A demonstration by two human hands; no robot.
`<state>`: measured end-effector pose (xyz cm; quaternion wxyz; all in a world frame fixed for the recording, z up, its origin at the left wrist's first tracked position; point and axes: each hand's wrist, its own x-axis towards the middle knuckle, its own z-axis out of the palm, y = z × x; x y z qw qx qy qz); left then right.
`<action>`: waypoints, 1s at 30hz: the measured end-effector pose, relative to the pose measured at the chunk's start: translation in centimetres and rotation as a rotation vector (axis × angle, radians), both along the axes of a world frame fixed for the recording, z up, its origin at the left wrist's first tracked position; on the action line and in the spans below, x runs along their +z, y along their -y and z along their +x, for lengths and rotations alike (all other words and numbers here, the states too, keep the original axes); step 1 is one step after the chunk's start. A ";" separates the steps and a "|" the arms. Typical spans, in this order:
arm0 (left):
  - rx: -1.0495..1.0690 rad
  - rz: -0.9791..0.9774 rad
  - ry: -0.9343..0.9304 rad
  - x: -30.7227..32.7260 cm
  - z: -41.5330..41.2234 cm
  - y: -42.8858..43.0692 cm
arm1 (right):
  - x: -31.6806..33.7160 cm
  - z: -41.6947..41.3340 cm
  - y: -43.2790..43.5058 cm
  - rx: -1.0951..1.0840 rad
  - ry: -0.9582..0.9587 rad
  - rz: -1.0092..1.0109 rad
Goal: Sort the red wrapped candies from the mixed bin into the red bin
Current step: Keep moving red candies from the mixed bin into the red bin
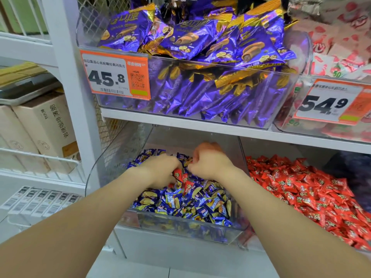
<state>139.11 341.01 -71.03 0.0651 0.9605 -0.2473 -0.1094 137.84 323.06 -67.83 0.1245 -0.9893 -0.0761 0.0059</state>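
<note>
Both my hands are inside the clear mixed bin (230,235) on the lower shelf, which is full of blue and yellow wrapped candies (192,205). My left hand (160,171) curls round several red wrapped candies (179,174). More red candies (188,185) lie on the pile just below it. My right hand (206,161) is curled beside the left one, and what its fingers hold is hidden. The red bin (301,195), heaped with red candies, stands directly to the right.
The shelf above carries a clear bin of purple and gold snack packs (200,57) with an orange 45.8 price tag (114,77), and a bin with a 54.9 tag (331,103) to its right. Cardboard boxes (40,129) sit on wire racks at left.
</note>
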 end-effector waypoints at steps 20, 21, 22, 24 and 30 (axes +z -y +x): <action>0.044 0.020 0.084 1.2 -0.8 -3.1 | -4.0 1.0 -2.4 0.306 -0.268 -0.225; 0.044 0.028 0.019 1.2 -0.8 -2.9 | -4.0 1.1 -2.5 0.308 -0.272 -0.239; 0.046 0.045 -0.026 1.2 -0.8 -2.8 | -4.0 1.1 -2.6 0.313 -0.283 -0.253; 0.050 0.081 -0.045 1.1 -0.7 -2.6 | -4.0 0.9 -2.7 0.320 -0.301 -0.281; 0.051 0.104 -0.009 1.0 -0.3 -2.4 | -2.0 0.5 -2.4 0.318 -0.341 -0.168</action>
